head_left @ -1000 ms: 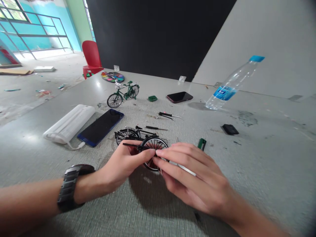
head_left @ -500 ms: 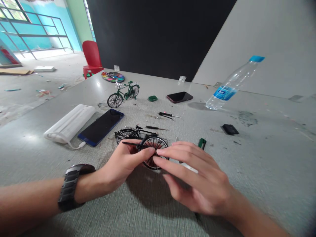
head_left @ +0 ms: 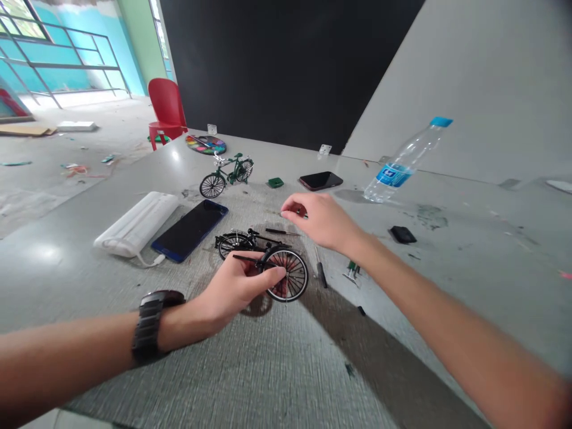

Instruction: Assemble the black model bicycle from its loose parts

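- A grey bench (head_left: 447,280) carried everything, seen from over the person's two forearms.
- A black model bicycle (head_left: 292,285) sat near the middle of the bench.
- The left hand (head_left: 232,289) rested against it, fingers (head_left: 268,275) pinched shut on the frame beside the nearer wheel.
- The right hand (head_left: 324,223) hovered just beyond the bicycle, fingers (head_left: 290,208) drawn together.
- A small dark tool (head_left: 300,213) lay at those fingertips; whether they gripped it could not be told.

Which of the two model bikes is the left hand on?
The left hand holds the black bike beside the blue phone; the green bike stands farther back, untouched.
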Available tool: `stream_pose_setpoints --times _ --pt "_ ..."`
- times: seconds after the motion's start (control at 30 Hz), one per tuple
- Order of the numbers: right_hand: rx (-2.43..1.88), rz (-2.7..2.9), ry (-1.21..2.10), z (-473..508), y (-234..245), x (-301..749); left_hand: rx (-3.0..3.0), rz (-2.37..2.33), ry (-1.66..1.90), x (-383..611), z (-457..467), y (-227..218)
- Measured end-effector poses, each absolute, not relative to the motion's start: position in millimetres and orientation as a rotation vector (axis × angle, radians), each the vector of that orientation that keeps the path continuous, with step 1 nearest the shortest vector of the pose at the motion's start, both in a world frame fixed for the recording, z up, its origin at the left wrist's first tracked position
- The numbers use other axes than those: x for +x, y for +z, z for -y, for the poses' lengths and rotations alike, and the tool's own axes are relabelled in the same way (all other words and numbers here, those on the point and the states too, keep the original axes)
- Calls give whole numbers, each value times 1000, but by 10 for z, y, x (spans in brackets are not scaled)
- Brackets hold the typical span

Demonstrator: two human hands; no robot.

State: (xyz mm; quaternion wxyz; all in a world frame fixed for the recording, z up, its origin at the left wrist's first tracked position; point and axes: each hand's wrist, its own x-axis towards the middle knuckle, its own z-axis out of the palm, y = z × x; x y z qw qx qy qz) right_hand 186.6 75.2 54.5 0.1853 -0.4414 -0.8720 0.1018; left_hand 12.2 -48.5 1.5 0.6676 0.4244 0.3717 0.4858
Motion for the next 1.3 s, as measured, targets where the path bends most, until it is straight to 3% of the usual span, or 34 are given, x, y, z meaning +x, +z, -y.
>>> stream_pose_setpoints --times 0.43,0.67,1.3 --pt "-992 2555 396 -246 517 2318 945 -845 1114 132 480 54" --pt "-1112 2586 490 -75 348 2605 984 -928 1062 109 499 40" --pt "-1189 2611 312 49 198 2364 944 -975 1013 97 510 24"
